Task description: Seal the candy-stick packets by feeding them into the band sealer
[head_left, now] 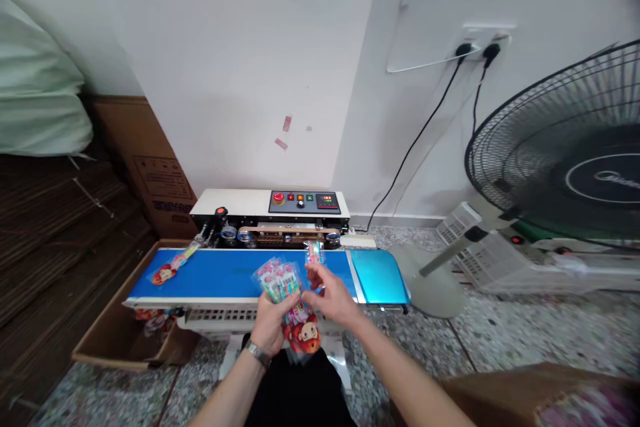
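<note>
My left hand (273, 323) is wrapped round a fanned stack of clear plastic packets (280, 280) with barcodes and colourful printing. At the stack's lower end shows a cartoon figure with red hair (304, 333). Close beside it, the curled fingers of my right hand (333, 297) pinch a single clear packet (315, 253), whose top reaches the front of the band sealing machine (230, 201). The right hand covers that packet's lower part. Under both hands runs the blue conveyor belt (215, 273), and another packet with a red-haired figure (173, 265) lies at its left end.
A cardboard box (113, 347) containing packets stands under the belt's left end. Teal sheeting (377, 277) covers the right end. A black fan (565, 153) stands at right, near white crates (483, 253). Another carton (480, 393) sits low right; stacked cardboard (55, 240) lines the left.
</note>
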The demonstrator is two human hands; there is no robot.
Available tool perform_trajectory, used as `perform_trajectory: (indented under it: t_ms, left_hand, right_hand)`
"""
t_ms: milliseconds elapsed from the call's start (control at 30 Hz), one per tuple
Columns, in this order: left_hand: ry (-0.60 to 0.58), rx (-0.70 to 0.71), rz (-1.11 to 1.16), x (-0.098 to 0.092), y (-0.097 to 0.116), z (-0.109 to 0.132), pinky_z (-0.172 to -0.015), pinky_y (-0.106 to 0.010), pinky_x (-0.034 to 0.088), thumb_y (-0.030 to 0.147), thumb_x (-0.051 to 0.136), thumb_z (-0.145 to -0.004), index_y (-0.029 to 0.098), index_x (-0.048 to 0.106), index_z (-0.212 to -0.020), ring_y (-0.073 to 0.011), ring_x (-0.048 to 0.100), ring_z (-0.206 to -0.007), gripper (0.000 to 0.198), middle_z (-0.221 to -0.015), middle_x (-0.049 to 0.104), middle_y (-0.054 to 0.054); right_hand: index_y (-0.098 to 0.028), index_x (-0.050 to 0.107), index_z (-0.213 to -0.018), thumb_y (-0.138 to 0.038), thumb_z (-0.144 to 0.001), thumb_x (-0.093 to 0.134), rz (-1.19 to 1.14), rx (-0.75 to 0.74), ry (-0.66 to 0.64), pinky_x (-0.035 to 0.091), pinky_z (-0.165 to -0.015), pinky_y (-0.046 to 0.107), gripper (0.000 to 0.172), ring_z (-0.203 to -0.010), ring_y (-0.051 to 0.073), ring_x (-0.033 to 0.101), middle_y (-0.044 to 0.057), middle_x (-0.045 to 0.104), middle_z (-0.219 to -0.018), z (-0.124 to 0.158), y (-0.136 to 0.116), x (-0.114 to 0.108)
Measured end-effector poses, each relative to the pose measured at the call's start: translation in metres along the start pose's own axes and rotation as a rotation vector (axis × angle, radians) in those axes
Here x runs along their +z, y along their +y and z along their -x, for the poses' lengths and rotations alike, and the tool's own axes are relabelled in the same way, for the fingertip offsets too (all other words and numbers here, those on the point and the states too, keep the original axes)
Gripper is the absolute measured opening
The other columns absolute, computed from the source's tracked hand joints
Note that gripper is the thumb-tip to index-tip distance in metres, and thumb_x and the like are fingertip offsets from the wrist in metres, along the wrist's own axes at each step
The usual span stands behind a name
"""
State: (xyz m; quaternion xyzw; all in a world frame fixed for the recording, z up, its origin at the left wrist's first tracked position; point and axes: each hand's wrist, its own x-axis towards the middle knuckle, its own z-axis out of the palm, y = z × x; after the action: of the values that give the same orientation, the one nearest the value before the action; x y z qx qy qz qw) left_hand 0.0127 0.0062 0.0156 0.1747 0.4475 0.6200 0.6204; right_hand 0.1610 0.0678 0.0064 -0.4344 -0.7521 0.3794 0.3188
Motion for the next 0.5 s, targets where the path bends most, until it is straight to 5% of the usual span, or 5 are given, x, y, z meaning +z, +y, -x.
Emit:
perform_trajectory:
  t_ms: [100, 200, 367, 500]
  left_hand:
    - [-0.028, 0.022, 0.045, 0.004, 0.002, 0.0, -0.075, -0.033, 0.05, 0.02, 0.075, -0.058, 0.013, 0.059, -0.095, -0.0223, 0.064, -0.08, 0.041, -0.09, 0.069, -0.01]
    - [-0.052, 0.0, 0.085, 0.004, 0.004, 0.002, -0.077, -0.034, 0.049, 0.021, 0.072, -0.061, 0.014, 0.059, -0.098, -0.0228, 0.064, -0.083, 0.04, -0.092, 0.069, -0.01]
    - [-0.045, -0.056, 0.053, -0.004, 0.004, 0.003, -0.075, -0.037, 0.051, 0.018, 0.072, -0.06, 0.014, 0.059, -0.098, -0.0254, 0.064, -0.083, 0.04, -0.092, 0.069, -0.011]
    - [-0.015, -0.07, 0.051, -0.01, 0.003, 0.001, -0.076, -0.038, 0.051, 0.017, 0.072, -0.061, 0.015, 0.057, -0.102, -0.0257, 0.064, -0.085, 0.044, -0.09, 0.069, -0.01]
  right_hand:
    - [-0.021, 0.047, -0.118, -0.041, -0.066, 0.066, -0.028, 0.025, -0.029, 0.044, -0.077, 0.03, 0.059, -0.089, 0.018, 0.055, 0.005, 0.058, -0.104, 0.017, -0.02, 0.014]
    - [-0.021, 0.049, -0.111, -0.04, -0.071, 0.062, -0.132, 0.111, 0.061, 0.045, -0.076, 0.031, 0.047, -0.086, 0.018, 0.057, 0.004, 0.06, -0.099, 0.017, -0.015, 0.017]
    - [-0.02, 0.045, -0.107, -0.043, -0.072, 0.056, -0.347, 0.234, 0.296, 0.047, -0.063, 0.028, 0.042, -0.071, 0.017, 0.06, 0.002, 0.063, -0.082, 0.004, 0.036, -0.006]
    - [-0.018, 0.048, -0.101, -0.043, -0.069, 0.056, -0.048, 0.426, 0.58, 0.043, -0.054, 0.025, 0.042, -0.059, 0.016, 0.058, 0.0, 0.06, -0.069, -0.006, 0.086, -0.039]
